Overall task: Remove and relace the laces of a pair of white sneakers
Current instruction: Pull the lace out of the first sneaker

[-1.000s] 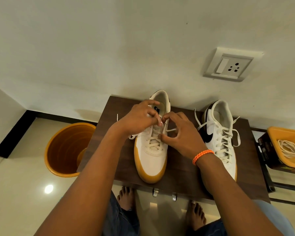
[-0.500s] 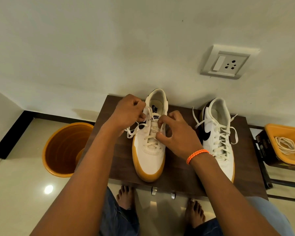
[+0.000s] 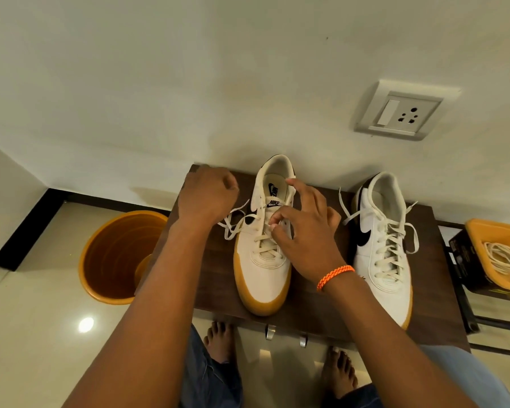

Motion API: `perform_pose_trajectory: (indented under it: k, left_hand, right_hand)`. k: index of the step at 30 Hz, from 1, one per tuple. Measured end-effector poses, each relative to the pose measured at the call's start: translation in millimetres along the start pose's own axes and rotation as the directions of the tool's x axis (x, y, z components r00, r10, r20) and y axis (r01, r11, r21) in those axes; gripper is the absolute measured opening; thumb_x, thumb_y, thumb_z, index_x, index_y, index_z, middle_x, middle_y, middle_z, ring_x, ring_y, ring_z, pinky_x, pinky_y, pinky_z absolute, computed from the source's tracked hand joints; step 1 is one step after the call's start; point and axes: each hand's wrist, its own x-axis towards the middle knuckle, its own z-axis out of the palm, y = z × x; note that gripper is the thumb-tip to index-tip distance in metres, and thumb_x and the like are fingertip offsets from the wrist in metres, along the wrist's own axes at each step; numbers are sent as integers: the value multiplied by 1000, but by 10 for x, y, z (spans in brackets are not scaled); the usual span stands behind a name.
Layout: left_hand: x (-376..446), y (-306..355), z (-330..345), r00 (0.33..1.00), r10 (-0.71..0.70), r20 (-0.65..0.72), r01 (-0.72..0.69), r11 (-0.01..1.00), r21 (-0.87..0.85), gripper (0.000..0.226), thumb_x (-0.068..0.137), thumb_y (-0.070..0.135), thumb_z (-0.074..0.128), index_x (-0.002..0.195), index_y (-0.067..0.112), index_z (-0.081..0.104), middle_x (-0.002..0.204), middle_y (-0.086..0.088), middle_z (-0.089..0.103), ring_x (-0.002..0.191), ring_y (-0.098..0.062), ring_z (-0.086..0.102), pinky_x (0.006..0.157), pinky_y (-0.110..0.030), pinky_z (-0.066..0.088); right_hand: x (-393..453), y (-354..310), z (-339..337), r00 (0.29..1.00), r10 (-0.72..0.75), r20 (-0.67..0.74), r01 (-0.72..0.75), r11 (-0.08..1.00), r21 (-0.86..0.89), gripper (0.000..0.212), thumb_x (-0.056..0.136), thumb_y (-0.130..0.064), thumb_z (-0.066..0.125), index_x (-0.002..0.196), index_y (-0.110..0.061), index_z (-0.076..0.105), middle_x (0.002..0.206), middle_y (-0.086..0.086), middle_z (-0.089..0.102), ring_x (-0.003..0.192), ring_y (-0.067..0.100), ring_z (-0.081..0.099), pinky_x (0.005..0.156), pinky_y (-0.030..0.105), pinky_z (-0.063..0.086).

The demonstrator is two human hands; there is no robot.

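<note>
Two white sneakers with tan soles stand toes toward me on a dark wooden table point(image 3: 315, 307). The left sneaker point(image 3: 262, 275) is laced only over its lower eyelets, and its loose lace point(image 3: 233, 225) trails off to the left. My left hand point(image 3: 208, 198) is curled in a fist above and left of that shoe, gripping the lace's far part. My right hand point(image 3: 304, 231) pinches the lace at the upper eyelets, its index finger stretched toward the collar. The right sneaker point(image 3: 386, 260) stands fully laced, with its ends lying loose.
An orange bucket point(image 3: 118, 257) stands on the floor left of the table. At the right, an orange tray point(image 3: 483, 231) holding a coiled spare lace point(image 3: 501, 256) sits on a black box. A wall socket point(image 3: 401, 113) is above. My bare feet are under the table's front edge.
My left hand has pulled away from the shoe's tongue up and to the left, drawing the lace out sideways. My right hand stays at the eyelets, with its index finger now extended.
</note>
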Motion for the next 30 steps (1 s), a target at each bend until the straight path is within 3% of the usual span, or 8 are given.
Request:
perform_pose_trajectory:
  k: [2,5,12,16,20,25,27,30]
  left_hand:
    - [0,85,31,987,95,131,-81,991,-103,33,98,54,63,82,27,74,86,7,74,80,-14,67,73,-36,54]
    - [-37,169,97,951,114,287,-102,993,-59,47,89,69,66,77,24,70,74,8,71,73,-10,67,69,-34,53]
    - [26,89,84,944,142,297,-77,972,-220,39,90,36,79,61,12,67,58,1,62,55,-14,54,62,-34,46]
    - [40,27,56,934,129,333,-15,946,-324,34,89,36,82,68,10,75,75,-16,72,66,-23,59,71,-49,55]
    - [43,25,39,931,144,336,-36,950,-309,29,90,37,81,73,13,78,76,-10,75,77,-31,72,80,-55,59]
    - [40,2,7,932,127,338,-19,952,-306,29,90,39,81,79,12,79,75,-5,76,80,-30,75,84,-54,62]
    - [30,11,5,933,118,339,-4,948,-319,29,90,39,82,77,13,79,73,-5,76,80,-29,74,84,-51,62]
    - [22,27,19,929,121,350,9,937,-349,31,87,41,84,75,13,78,72,-6,75,82,-31,74,83,-49,60]
  right_hand:
    - [-13,-33,47,999,-19,-30,16,995,-100,11,94,-40,67,99,-33,74,167,-9,22,155,18,10,114,53,18]
    - [-20,-82,120,997,-19,-80,7,989,-147,17,94,-37,68,109,-31,75,168,-6,24,156,21,13,112,57,23]
    - [4,-159,169,997,50,-56,-51,999,-6,15,98,-31,63,97,-32,78,168,-13,22,156,16,8,113,54,17]
    - [37,-185,187,996,58,-68,-57,998,15,10,93,-29,68,90,-32,78,165,-14,28,154,15,14,109,48,19]
    - [82,-172,157,992,44,-117,-35,996,76,8,84,-30,74,76,-32,74,156,-20,38,145,11,23,101,38,16]
    - [91,-126,-44,958,51,-283,-7,988,155,16,74,-34,74,61,-30,66,131,-26,52,123,9,35,98,41,27]
    - [89,-96,-72,947,47,-318,-9,993,119,14,79,-34,71,66,-30,69,131,-23,54,123,9,35,101,43,28]
    - [79,-121,-9,956,-9,-292,13,1000,12,12,89,-36,65,95,-33,75,145,-11,49,137,16,33,106,46,26]
